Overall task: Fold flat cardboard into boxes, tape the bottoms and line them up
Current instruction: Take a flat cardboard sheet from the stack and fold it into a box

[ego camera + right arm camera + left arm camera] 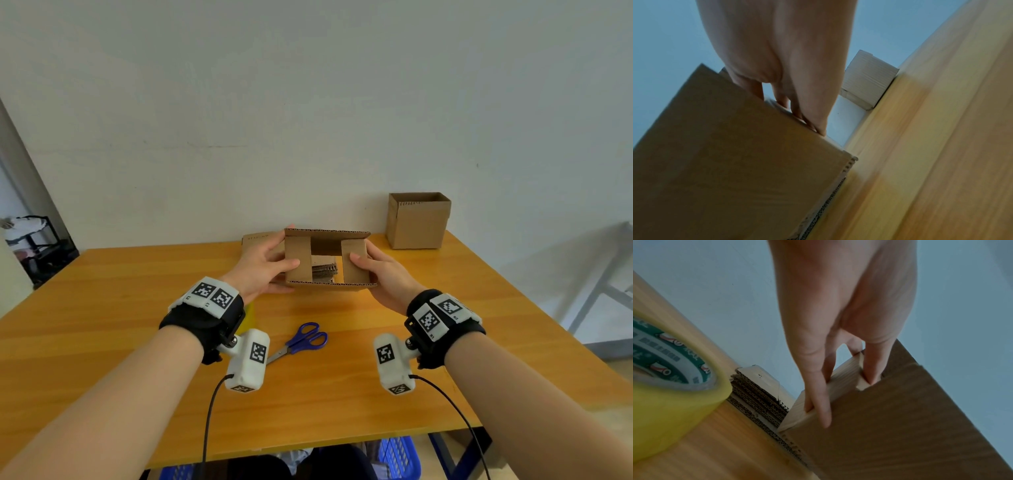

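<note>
A half-folded cardboard box [327, 258] is held above the wooden table [120, 308], its open end toward me, both short flaps folded inward. My left hand [265, 265] grips its left side, thumb pressing the left flap [297, 260]; in the left wrist view the fingers [818, 399] wrap the box edge [900, 426]. My right hand [376, 270] grips the right side, thumb on the right flap [352, 262]; the right wrist view shows its fingers [807, 116] on the box [735, 162]. A stack of flat cardboard [255, 238] [760, 400] lies behind the box.
A finished open box [418, 221] [867, 84] stands at the table's back right by the wall. Blue-handled scissors [301, 341] lie near the front middle. A yellow tape roll [663, 369] sits under my left wrist. Blue crates [397, 455] are below the table.
</note>
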### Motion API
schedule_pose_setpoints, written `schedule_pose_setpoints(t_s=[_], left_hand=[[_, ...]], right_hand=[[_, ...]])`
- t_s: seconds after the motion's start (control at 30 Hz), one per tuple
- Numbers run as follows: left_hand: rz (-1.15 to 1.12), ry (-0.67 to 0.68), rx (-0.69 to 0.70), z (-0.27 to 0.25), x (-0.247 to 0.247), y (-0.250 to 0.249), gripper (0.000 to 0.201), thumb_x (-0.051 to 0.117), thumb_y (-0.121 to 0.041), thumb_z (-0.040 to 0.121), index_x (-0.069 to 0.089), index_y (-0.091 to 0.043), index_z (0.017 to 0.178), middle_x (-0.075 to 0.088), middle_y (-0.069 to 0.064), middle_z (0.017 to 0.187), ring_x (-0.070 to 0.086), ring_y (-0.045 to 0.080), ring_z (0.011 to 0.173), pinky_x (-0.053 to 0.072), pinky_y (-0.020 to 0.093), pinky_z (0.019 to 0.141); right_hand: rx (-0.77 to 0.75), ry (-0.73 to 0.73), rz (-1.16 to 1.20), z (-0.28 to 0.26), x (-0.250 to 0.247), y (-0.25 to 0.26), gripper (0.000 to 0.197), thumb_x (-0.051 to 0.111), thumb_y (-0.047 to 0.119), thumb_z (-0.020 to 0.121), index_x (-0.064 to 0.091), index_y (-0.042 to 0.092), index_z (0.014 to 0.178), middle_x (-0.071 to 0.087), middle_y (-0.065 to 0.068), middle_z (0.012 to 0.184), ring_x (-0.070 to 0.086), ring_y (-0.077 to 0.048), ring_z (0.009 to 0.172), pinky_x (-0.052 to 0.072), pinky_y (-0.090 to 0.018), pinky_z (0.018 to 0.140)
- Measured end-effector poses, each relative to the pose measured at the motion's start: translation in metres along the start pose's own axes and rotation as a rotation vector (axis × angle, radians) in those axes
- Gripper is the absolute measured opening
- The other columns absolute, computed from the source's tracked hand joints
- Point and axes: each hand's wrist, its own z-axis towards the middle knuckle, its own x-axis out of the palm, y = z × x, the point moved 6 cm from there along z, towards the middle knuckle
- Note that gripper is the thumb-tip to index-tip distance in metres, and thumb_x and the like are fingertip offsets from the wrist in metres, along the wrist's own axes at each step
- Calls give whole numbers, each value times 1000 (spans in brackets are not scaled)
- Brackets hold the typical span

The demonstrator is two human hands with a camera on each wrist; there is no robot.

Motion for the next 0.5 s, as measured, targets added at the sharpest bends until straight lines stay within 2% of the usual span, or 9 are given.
schedule_pose_setpoints(t_s=[0.1,0.13,0.2,0.3,0.4,0.5], left_hand=[[52,-34,-7,1,-2,1,70,64,-8,87,30,-30,144,43,-10,129,54,15,108,58,48,76],[69,-47,-9,2,-4,2,65,66,-11,86,34,-30,139,48,-7,127,56,15,105,57,48,77],[81,-96,-25,4,-9,5,53,68,-18,85,37,-26,128,57,7,122,64,23,94,57,47,80],[63,-129,-43,4,-13,8,46,68,-22,86,39,-21,121,57,12,123,68,31,82,58,43,77],[13,-110,-49,4,-13,10,43,69,-22,85,42,-21,118,56,11,127,67,37,91,59,46,74],[-21,-102,-36,4,-16,10,34,67,-18,86,45,-20,110,53,10,127,63,37,98,58,49,72]], right_hand=[[26,-87,53,3,-5,0,44,51,14,96,36,18,138,55,-10,126,58,-22,105,51,-31,83],[37,-148,71,4,-10,1,46,53,14,95,33,15,137,54,-12,125,58,-22,101,51,-30,78],[42,-231,84,7,-17,3,45,56,13,93,33,11,132,51,-13,118,56,-21,96,49,-29,77],[24,-215,71,10,-16,4,27,49,12,96,40,9,121,52,-11,108,54,-21,92,46,-28,78],[1,-177,87,8,-13,6,24,37,2,95,41,6,119,53,-11,102,54,-21,89,46,-28,74],[-7,-132,108,6,-12,6,29,36,-4,92,40,6,119,55,-13,104,54,-23,88,45,-29,75]])
